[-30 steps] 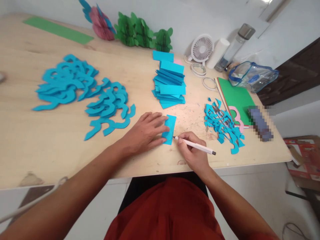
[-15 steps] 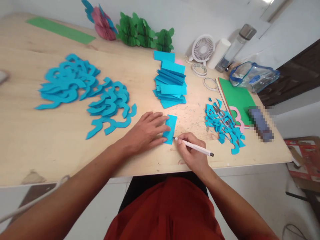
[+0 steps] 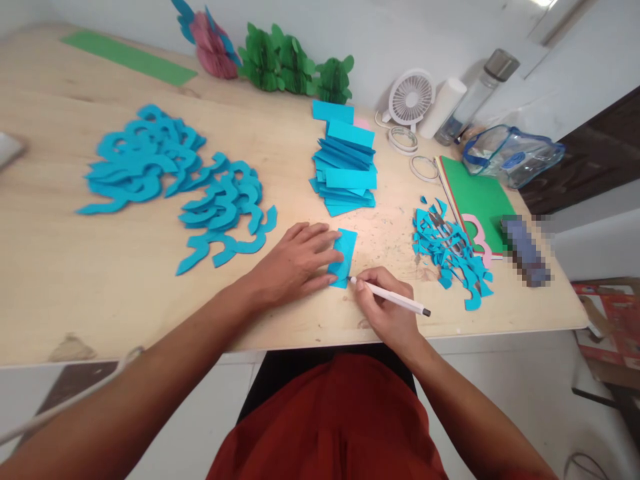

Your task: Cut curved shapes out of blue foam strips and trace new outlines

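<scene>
A small blue paper rectangle (image 3: pixel 346 250) lies on the table in front of me. My left hand (image 3: pixel 300 262) rests flat, fingers spread, with the fingertips on the paper's left side. In my right hand (image 3: pixel 387 300) is a white pen (image 3: pixel 395 297), its tip at the paper's lower right edge. Beyond the paper lies a loose stack of blue paper rectangles (image 3: pixel 350 179). Wavy blue cut-outs (image 3: pixel 145 157) are heaped to the left of my left hand. Blue paper scraps (image 3: pixel 443 243) lie to the right of my right hand.
A pink curved cut-out (image 3: pixel 477 235) overlaps a green sheet (image 3: pixel 477 193) at the right. Along the wall stand a small fan (image 3: pixel 411 99), a bottle (image 3: pixel 477 97) and green paper figures (image 3: pixel 277 60). Tape rolls (image 3: pixel 403 140) and a clear pouch (image 3: pixel 520 157) are nearby.
The whole view has shifted slightly. Both hands stay in nearly the same place on the paper, and the pen tip remains by its lower right edge.
</scene>
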The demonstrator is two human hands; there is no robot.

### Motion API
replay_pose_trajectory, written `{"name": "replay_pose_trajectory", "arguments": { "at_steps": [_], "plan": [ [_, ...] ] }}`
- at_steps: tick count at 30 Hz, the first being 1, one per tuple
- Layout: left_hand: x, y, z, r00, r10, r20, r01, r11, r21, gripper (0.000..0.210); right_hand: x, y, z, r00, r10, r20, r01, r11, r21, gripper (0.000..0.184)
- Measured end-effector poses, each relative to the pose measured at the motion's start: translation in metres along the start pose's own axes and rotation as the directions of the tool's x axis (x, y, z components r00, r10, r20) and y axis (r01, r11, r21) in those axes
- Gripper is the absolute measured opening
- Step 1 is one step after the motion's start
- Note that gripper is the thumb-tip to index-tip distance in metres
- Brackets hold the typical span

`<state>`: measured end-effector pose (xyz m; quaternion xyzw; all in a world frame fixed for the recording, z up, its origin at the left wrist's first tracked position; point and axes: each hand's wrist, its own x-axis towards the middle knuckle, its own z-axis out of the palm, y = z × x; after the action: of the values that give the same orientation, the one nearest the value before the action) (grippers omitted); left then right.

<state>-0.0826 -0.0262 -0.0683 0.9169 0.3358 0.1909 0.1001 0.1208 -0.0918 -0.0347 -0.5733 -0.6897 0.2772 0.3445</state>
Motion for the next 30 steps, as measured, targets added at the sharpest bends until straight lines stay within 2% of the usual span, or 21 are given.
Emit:
{"name": "replay_pose_trajectory", "arguments": {
  "at_steps": [12, 19, 26, 30],
  "plan": [
    [0.0007, 0.0011, -0.0012, 1.0, -0.009, -0.002, 0.009, 1.0, -0.013, 0.026, -0.0013, -0.0013, 0.0005, 0.999, -0.015, 0.041, 0.015, 1.0, 0.004, 0.01],
    [0.0003, 0.0009, -0.0004, 1.0, -0.015, 0.01, 0.015, 1.0, -0.002, 0.026, -0.0007, 0.0015, -0.0044, 0.998, -0.04, -0.04, 0.046, 0.988, 0.147, 0.014],
    [-0.0002, -0.0004, 0.0008, 1.0, -0.005, 0.007, 0.005, 1.0, -0.006, 0.028, 0.0002, 0.0034, 0.0015, 0.979, -0.206, -0.008, 0.206, 0.978, -0.014, 0.027],
    [-0.0001, 0.0001, 0.0008, 1.0, -0.011, 0.01, 0.011, 1.0, -0.008, 0.028, 0.0004, 0.006, 0.005, 0.966, -0.254, 0.039, 0.257, 0.96, -0.109, 0.031]
  ]
}}
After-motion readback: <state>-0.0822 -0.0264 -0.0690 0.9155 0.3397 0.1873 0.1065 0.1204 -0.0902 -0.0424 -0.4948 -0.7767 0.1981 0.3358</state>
